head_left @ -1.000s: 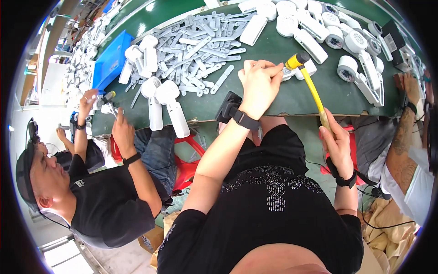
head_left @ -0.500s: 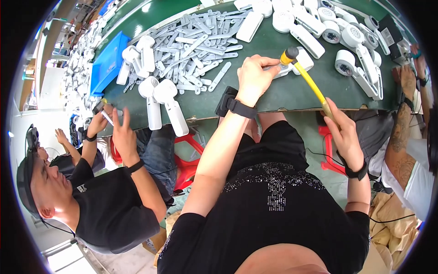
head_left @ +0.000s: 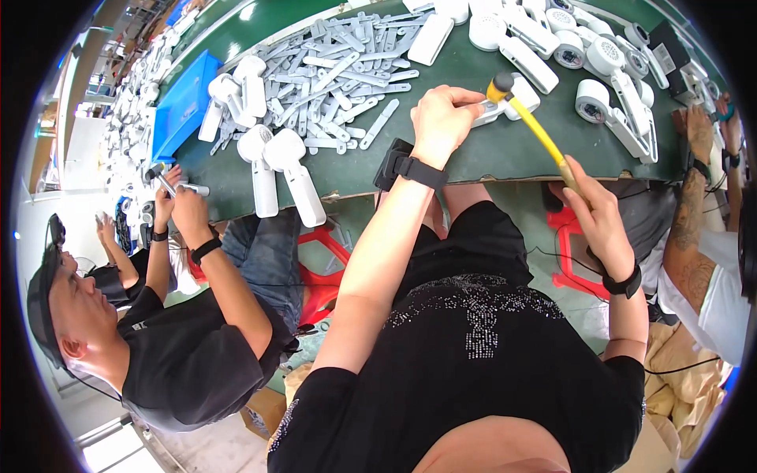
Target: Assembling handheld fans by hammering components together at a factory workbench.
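— The mallet (head_left: 536, 130), where is it sitting? 
— Right of centre in the upper part of the frame: the right hand (head_left: 601, 211) is wrapping its fingers shut around the lower end of the yellow shaft, and the dark-and-yellow head is touching the white plastic part (head_left: 505, 106) on the green table (head_left: 505, 154).
— And the left hand (head_left: 441, 120)?
— It is pressing down on that same white part just left of the mallet head, fingers curled narrowly over it.
— What is lying around it?
— A heap of grey flat strips (head_left: 335, 75) is spreading across the upper centre, two white handheld fan bodies (head_left: 280, 169) are lying near the table's front edge, and a blue tray (head_left: 183, 106) is sitting at upper left.
— Anyone else?
— A person in a black shirt (head_left: 177, 359) is working at lower left.
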`<move>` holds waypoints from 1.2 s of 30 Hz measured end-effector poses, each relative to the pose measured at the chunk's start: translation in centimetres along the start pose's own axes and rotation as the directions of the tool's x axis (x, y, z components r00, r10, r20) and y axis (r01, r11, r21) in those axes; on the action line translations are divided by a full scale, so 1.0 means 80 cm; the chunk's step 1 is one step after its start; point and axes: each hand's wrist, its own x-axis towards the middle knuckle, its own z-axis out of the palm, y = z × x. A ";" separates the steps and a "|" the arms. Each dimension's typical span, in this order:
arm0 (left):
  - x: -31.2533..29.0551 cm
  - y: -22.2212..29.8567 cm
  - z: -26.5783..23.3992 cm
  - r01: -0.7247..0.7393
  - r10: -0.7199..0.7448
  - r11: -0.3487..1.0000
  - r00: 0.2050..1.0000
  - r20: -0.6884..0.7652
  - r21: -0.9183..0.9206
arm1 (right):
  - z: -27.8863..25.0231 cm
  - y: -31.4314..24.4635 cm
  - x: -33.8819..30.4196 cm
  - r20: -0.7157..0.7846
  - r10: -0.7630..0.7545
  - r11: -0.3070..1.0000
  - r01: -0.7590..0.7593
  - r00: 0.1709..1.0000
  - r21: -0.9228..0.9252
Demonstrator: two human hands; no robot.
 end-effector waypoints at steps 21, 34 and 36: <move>-0.047 -0.036 -0.039 -0.444 0.530 0.778 0.843 -0.087 0.444 | 0.033 -0.040 -0.026 -0.162 -0.169 0.986 0.169 0.972 -0.018; -0.044 -0.040 -0.032 -0.239 0.276 0.946 0.949 -0.156 0.220 | 0.053 -0.053 -0.011 0.024 -0.141 0.990 0.141 0.990 -0.008; -0.049 -0.043 -0.031 -0.235 0.266 0.951 0.953 -0.147 0.199 | 0.055 -0.053 -0.015 -0.096 -0.256 0.965 0.259 0.962 0.028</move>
